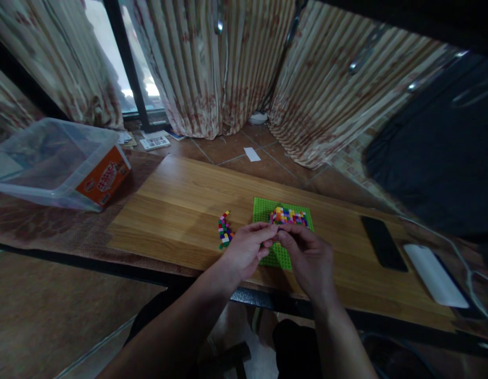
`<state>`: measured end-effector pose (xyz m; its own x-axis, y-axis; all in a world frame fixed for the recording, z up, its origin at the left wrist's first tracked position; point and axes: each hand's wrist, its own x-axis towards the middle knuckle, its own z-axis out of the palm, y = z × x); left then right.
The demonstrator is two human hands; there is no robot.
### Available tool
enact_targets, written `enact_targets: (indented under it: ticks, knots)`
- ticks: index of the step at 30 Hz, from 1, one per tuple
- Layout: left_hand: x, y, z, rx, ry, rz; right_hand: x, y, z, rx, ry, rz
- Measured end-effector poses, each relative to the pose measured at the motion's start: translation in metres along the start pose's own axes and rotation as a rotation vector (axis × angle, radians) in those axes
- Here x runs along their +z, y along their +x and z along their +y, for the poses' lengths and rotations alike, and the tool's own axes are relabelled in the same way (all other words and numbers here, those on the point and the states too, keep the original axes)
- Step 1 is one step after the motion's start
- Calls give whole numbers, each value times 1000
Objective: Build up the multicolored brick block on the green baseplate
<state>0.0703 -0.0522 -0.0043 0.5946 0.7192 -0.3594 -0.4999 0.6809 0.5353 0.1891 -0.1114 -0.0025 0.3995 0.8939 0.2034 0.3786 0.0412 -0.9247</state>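
The left hand (250, 247) and the right hand (311, 258) meet fingertip to fingertip above the near part of a green studded baseplate (285, 258); whether a small piece is pinched between them cannot be made out. On the far part of the baseplate, just beyond the fingers, sits a block of multicolored bricks (289, 216), partly hidden by the hands. A curved cluster of small bricks (224, 230) lies on the wooden board (181, 200) of the desk, to the left of the baseplate and near the left hand. To the right, well apart from the baseplate, a black phone-like slab (383, 243) lies beside a white oblong object (436, 275). At the left end stands a clear plastic bin (58, 163) with an orange label (104, 176) on one wall.
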Motion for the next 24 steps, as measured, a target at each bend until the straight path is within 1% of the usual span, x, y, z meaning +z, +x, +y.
enact_targets:
  ticks: [4,7,10,12,14,17,19,22,24]
  knots:
    - [-1,0,-1,4,1,2,-1,2,-2,34,74,-22]
    - [-1,0,1,-25,-38,-9,-1,4,1,62,202,-22]
    - [0,2,3,-66,-149,25,-1,3,3,52,306,58]
    - [1,4,4,-98,-245,63,0,2,0,24,305,130]
    - [2,5,4,-110,-321,82,1,0,-4,-20,258,146]
    - [5,5,3,-79,-359,103,4,-2,-9,-135,124,64]
    - [7,4,3,-73,-349,105,7,-3,-8,-218,-1,40]
    - [7,3,5,-86,-340,64,10,-3,-5,-276,-160,84]
    - [7,3,5,-88,-351,33,11,-2,-4,-299,-228,84]
